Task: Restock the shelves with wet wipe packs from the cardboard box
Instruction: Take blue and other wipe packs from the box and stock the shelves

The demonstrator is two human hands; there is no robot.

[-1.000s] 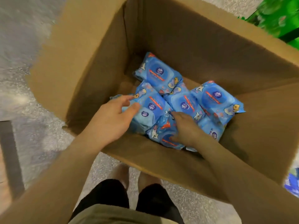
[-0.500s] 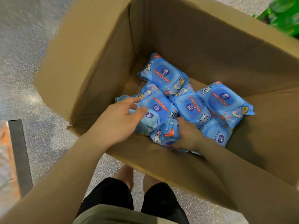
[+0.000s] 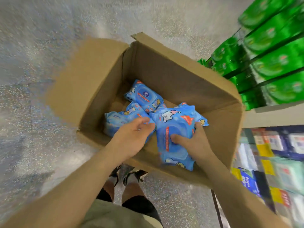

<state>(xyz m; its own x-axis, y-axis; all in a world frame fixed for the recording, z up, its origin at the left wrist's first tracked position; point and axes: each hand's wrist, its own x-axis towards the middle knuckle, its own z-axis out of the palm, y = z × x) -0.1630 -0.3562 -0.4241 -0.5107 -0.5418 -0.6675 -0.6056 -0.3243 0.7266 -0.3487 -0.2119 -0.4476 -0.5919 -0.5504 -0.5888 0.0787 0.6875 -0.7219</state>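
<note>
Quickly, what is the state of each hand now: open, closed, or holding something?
Left hand: open, fingers relaxed, reaching onto the packs in the cardboard box.
Right hand: closed on a blue wet wipe pack, thumb across its front.

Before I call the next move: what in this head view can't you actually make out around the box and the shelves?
- Pack count in the cardboard box: the left hand, the right hand and the lifted wet wipe pack cover some.
- Shelf space: blurred, cut by the right edge.
- Print on the green packs: motion blur.
- Left hand's grip: fingertips hidden.
</note>
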